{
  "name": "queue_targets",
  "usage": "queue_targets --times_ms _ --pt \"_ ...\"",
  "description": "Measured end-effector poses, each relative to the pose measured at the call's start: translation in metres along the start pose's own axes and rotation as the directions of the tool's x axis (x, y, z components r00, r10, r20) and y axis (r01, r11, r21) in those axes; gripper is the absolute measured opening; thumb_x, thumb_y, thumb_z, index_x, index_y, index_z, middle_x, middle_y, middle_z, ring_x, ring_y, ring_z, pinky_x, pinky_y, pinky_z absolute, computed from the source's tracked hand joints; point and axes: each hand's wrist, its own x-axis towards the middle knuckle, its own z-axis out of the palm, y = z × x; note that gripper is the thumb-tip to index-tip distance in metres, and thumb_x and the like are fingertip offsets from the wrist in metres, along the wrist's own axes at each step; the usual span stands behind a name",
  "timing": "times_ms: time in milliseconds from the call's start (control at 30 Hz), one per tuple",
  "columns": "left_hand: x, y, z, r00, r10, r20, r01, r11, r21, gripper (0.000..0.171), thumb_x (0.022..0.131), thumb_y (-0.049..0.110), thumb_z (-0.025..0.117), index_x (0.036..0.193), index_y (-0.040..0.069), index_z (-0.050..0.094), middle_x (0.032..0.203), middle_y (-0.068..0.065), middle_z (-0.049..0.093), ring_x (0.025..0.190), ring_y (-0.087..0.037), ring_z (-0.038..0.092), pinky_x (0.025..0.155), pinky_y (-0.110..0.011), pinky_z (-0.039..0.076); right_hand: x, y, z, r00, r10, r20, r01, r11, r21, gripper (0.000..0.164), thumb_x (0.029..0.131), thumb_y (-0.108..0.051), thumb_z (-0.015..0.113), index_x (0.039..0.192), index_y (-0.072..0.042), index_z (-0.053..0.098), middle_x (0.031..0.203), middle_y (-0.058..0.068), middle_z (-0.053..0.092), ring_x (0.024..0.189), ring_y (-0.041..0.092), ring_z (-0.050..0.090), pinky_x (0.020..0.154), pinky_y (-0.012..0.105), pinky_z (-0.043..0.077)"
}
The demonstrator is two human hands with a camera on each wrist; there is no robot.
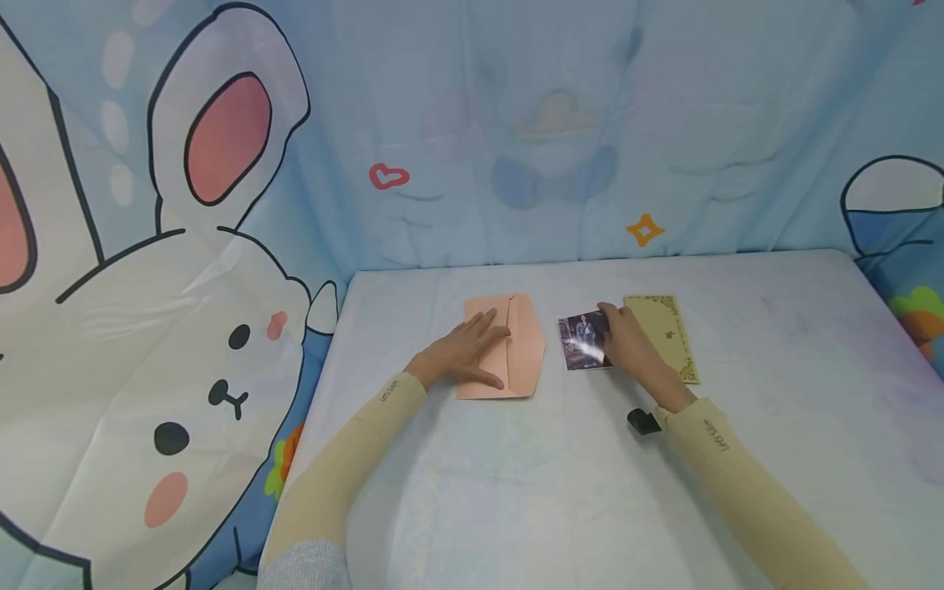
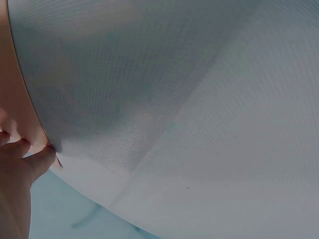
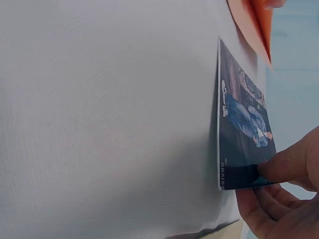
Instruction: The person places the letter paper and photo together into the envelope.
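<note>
A pink envelope (image 1: 524,352) lies on the white-covered table with its pointed flap toward the right. My left hand (image 1: 472,348) rests on it, fingers spread across the paper; in the left wrist view the fingertips press near the envelope's edge (image 2: 17,79). Between thumb and fingers my right hand (image 1: 633,344) pinches a dark photo (image 1: 583,340) by its right edge. The right wrist view shows the photo (image 3: 244,124) tilted, with a figure in blue printed on it. Behind the right hand lies a yellowish card (image 1: 667,336) with an ornate dark border, partly covered by the hand.
The table (image 1: 516,492) has a white cloth over it. A blue printed curtain (image 1: 472,123) hangs along the far edge, with a large cartoon rabbit (image 1: 221,352) on the left side. A small black object (image 1: 644,421) sits at the right wrist.
</note>
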Motion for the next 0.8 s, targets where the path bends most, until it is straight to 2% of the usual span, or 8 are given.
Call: queue_targets --times_ms 133,367,800 --pt "0.000 0.000 -0.001 1.000 -0.006 0.002 0.006 1.000 -0.009 0.097 0.081 0.072 0.068 0.156 0.031 0.023 0.171 -0.012 -0.005 0.157 -0.038 0.004 0.123 -0.059 0.021 0.005 0.004 -0.003 0.998 0.059 0.038 -0.061 0.996 0.070 0.054 0.097 0.006 0.045 0.148 0.012 0.033 0.130 0.039 0.049 0.118 0.051 0.052 0.100 0.061 0.046" --pt "0.000 -0.001 -0.002 1.000 -0.007 0.004 0.007 1.000 -0.012 0.096 0.082 0.071 0.068 0.156 0.032 0.023 0.171 -0.012 -0.005 0.157 -0.038 0.004 0.124 -0.057 0.019 0.009 0.004 -0.007 0.988 0.129 0.083 -0.140 0.980 0.142 0.055 0.098 0.002 0.046 0.151 0.008 0.031 0.133 0.037 0.050 0.114 0.047 0.057 0.091 0.056 0.052" --pt "0.001 0.002 -0.001 0.999 -0.024 0.022 0.024 1.000 0.005 0.098 0.082 0.072 0.067 0.157 0.032 0.021 0.170 -0.012 -0.008 0.157 -0.039 0.002 0.125 -0.056 0.016 0.010 -0.011 -0.006 0.989 0.108 0.103 -0.130 0.964 0.234 0.054 0.099 0.001 0.049 0.151 0.005 0.034 0.130 0.035 0.054 0.114 0.047 0.058 0.090 0.054 0.054"
